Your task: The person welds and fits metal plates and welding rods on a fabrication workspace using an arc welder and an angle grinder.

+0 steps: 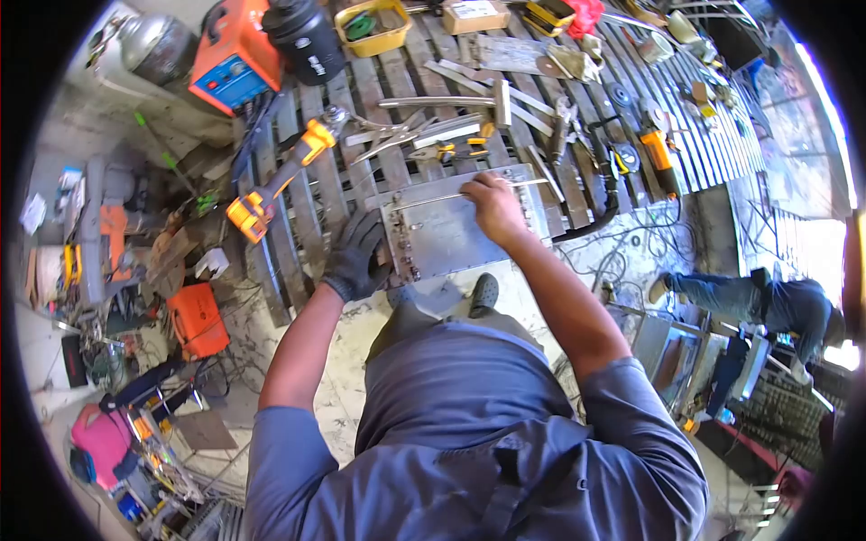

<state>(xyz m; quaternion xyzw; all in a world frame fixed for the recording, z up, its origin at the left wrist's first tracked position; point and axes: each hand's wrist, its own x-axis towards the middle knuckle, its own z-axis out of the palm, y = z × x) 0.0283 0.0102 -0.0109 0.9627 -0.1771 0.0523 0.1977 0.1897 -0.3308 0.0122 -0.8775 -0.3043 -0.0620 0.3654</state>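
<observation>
A flat rectangular metal plate (442, 238) lies at the near edge of a slatted metal bench, with small bolt-like pieces along its left side. My right hand (497, 207), bare, is closed on a thin metal rod (431, 200) that crosses the plate's far part from side to side. At the plate's left edge rests my left hand (359, 256) in a dark glove, its fingers stretched out and holding nothing. Beyond the plate are yellow-and-black pliers (456, 151) and loose metal bars (448, 132).
A yellow angle grinder (287, 180) lies to the left, near an orange welding machine (236, 59) and a black bottle (305, 43). A yellow tray (373, 27) stands at the back. Cables (622, 252) trail at right, where another person (767, 298) bends over.
</observation>
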